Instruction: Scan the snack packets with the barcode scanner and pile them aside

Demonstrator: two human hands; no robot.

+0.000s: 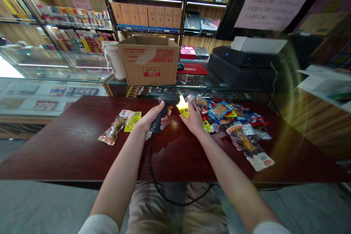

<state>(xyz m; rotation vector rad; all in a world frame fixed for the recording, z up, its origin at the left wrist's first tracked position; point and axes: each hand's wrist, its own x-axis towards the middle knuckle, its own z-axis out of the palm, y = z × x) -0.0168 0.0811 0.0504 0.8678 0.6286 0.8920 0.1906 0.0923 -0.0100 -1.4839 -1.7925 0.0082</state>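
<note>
My left hand (153, 115) is wrapped round the grip of a black barcode scanner (157, 121), whose head points right. Its light falls on a yellow snack packet (184, 111) that my right hand (193, 120) holds just in front of it. Right beside that hand spreads a heap of small snack packets (221, 109), many in blue and red wrappers. A larger clear vacuum pack (246, 144) with brown food lies at the heap's near side. To the left lie another clear pack (116, 128) and a yellow packet (133, 121).
The dark red table (68, 146) carries it all. Behind stand a cardboard box (149, 60), a white cup (115, 60) and a black printer-like machine (241, 67) on a glass counter. The scanner's cable (156, 186) loops off the table's front edge. Stocked shelves (148, 14) line the back.
</note>
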